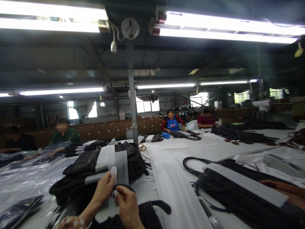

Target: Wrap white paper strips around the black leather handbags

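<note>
Left hand: the left hand (103,187) is raised near the bottom middle of the view, thumb and fingers pinched together on the lower edge of a white strip (118,170).
Right hand: the right hand (127,203) sits just beside and below the left, fingers curled shut on the same strip where it meets a black handle (124,187).
Strip: translucent white, held upright between the hands, standing in front of a pile of bags (100,168).
Handle: a dark loop arching between the two hands; whether it touches the left hand is hard to tell.
Bag: a black bag (147,216) lies under the right hand at the lower edge, partly cut off.
Table: a long white table (214,152) runs away from the hands, with white sheets (176,190) laid just right of them.
Right side: another black bag (238,197) with a white band across it, and another person's hand (286,190) resting on it.
Far end: three workers (172,122) sit at the table, with boxes (105,130) stacked behind.
Left edge: clear plastic bags (21,178) cover the table.
Overhead: tube lights (226,30) and a post (132,92).
</note>
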Motion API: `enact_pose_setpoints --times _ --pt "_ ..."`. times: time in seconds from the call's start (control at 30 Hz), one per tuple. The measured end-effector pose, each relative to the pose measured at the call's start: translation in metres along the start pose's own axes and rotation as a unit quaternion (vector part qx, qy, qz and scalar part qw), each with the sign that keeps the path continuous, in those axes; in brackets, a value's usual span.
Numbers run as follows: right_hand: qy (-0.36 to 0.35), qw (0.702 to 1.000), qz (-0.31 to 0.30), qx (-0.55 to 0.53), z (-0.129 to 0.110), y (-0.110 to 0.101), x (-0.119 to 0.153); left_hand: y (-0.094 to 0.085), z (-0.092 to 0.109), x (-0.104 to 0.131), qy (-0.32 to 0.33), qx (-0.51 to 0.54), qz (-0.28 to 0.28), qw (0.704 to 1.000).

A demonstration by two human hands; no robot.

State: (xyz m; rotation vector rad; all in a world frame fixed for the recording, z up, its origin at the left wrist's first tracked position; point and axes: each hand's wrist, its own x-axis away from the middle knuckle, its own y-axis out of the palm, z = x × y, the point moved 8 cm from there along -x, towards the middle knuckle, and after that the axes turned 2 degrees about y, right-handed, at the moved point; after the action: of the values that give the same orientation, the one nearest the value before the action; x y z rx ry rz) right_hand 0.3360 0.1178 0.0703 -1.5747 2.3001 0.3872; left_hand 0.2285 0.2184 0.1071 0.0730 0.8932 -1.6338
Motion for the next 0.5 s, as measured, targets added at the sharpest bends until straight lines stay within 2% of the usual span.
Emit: enact_pose_setpoints --times 0.13,0.33,0.5 --pt "0.009 1.0 0.006 -0.017 -0.004 -0.002 -0.014 -0.001 0.002 -0.001 0.004 0.013 0.001 1.0" --pt "0.009 0.992 -0.041 -0.115 -0.002 0.006 -0.021 0.0 0.0 -0.002 0.019 0.011 0.011 1.0" --pt "0.058 0.992 0.038 -0.104 0.006 -0.005 -0.029 0.006 0.008 0.0 0.023 0.025 -0.013 0.999"
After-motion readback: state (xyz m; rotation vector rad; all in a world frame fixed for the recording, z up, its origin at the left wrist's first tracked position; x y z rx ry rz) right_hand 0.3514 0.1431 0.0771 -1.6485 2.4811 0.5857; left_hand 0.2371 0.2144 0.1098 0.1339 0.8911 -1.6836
